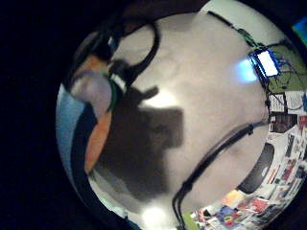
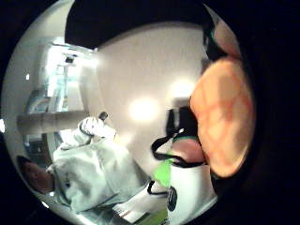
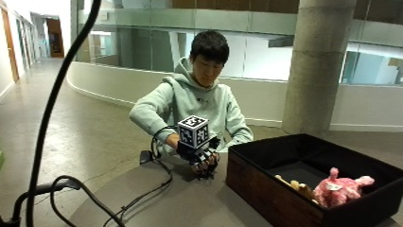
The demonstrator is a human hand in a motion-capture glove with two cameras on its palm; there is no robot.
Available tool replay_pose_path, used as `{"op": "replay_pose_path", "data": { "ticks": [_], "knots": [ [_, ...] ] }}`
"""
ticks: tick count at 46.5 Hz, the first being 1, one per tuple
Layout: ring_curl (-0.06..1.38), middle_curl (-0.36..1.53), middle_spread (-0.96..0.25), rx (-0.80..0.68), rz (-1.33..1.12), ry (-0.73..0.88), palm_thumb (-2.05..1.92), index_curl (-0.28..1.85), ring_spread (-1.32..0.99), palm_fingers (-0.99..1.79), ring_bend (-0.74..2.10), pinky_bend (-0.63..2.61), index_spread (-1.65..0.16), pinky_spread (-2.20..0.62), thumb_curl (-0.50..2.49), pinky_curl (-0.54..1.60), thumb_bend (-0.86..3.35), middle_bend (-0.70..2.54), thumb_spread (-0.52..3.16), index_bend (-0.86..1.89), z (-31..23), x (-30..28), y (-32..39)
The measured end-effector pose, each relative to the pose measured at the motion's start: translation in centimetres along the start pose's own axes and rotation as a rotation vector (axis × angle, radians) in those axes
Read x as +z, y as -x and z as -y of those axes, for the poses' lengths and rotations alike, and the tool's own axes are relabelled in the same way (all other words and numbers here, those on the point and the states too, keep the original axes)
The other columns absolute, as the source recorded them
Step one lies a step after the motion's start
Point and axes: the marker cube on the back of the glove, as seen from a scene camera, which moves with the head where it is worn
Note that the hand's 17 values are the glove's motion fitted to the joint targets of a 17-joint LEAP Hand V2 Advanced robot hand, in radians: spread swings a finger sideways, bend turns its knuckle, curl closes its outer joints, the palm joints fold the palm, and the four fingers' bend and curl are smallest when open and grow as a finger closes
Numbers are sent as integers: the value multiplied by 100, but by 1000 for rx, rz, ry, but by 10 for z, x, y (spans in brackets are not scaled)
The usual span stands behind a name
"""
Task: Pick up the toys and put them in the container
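Gloved right hand (image 3: 200, 158) holds an orange toy (image 2: 224, 123) (beside the container (image 3: 264, 191)).

My table (image 3: 176, 198) looks smooth and matt grey, throwing soft glints. The container (image 3: 264, 189) has dark wood sides and a black cloth-like lining. Inside it lies a fluffy pink plush toy (image 3: 337, 188). The orange toy (image 2: 225, 126) at my palm looks soft and faintly veined.
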Motion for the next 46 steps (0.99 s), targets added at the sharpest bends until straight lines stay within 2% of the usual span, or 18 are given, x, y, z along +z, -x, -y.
{"op": "replay_pose_path", "data": {
  "ticks": [2, 5, 12, 28, 41, 46],
  "knots": [
    [32, 31, -8, 4, 2, 4, 39, 39, -17, 80, 61, 84, -30, -13, 47, 36, 19, 30, 128, 16, 4, 0, -1],
    [38, 33, -12, 23, -12, 62, 52, 39, -23, 97, 77, 92, -29, -21, 53, 39, 24, 34, 121, 14, 5, -1, 2],
    [52, 46, -18, 81, -48, 155, 61, 49, -32, 118, 97, 101, -30, -31, 62, 47, 22, 57, 100, 24, 5, -9, 0],
    [65, 69, -26, 159, -59, 126, 63, 74, -39, 110, 117, 109, -33, -38, 77, 55, 15, 93, 67, 54, 14, -81, -27],
    [70, 82, -28, 211, -93, -1, 64, 91, -40, 99, 125, 116, -34, -39, 86, 59, 11, 101, 53, 62, 22, -144, -37],
    [70, 84, -28, 249, -95, 34, 62, 95, -39, 92, 125, 116, -34, -38, 88, 59, 8, 100, 50, 61, 24, -155, -44]
  ]
}}
